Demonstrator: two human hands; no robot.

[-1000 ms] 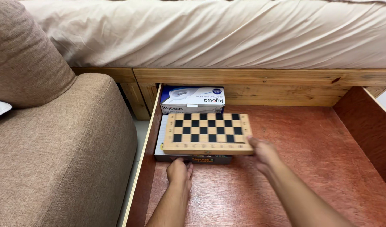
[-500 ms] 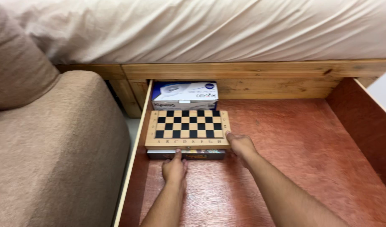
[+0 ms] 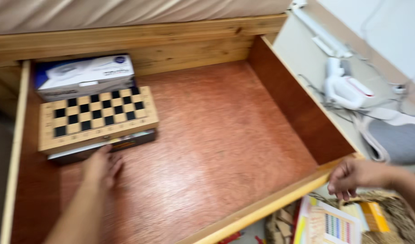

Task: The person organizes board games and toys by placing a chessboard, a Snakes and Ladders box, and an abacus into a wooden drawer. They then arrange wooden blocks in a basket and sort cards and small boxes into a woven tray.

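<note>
Right hand [image 3: 352, 178] now off chessboard [image 3: 96, 116], outside drawer [image 3: 302, 108].

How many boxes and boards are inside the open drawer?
3. A blue and white box lies at the back left corner. A folded chessboard lies in front of it, resting on a flat dark box, beside the left hand. More could be hidden underneath.

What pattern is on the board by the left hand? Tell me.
Black and tan checks on the board, framed in light wood; head view.
</note>
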